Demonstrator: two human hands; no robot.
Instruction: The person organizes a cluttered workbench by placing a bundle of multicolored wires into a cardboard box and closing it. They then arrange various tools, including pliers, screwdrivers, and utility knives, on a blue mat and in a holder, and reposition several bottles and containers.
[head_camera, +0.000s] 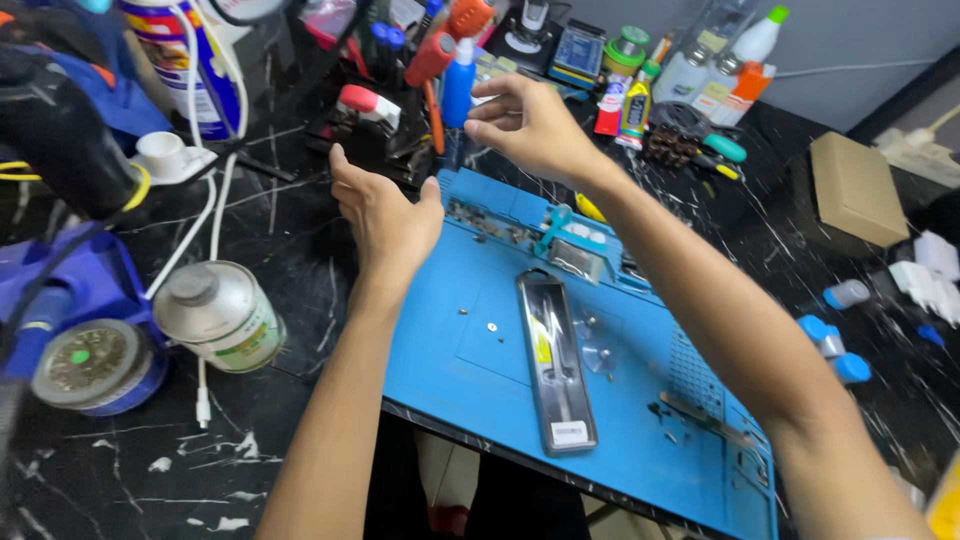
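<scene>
Both hands are raised over the far end of a blue silicone mat (470, 370), neither holding anything that shows. The left hand (385, 215) is open, palm turned right, fingers spread and loosely curled. The right hand (530, 125) has fingers apart, thumb and forefinger bent toward each other near a blue squeeze bottle (459, 85); contact with the bottle cannot be told.

The mat is flat and matte, with moulded compartments along its far edge and a ribbed grid on the right. A phone (557, 365) lies on it near centre, long, narrow, dark and glossy, opened up, with its long axis running near to far. It is well apart from both hands, on the near side. Small screws (491, 325) sit loose on the mat left of the phone.

The bench (290, 260) is black marble with white veins. Near left stands a round metal tin (220, 310) with a dull lid, and a white cable (200, 240) runs past it. Far right lies a plain cardboard box (857, 188). Small blue-capped vials (835, 345) lie right of the mat.
</scene>
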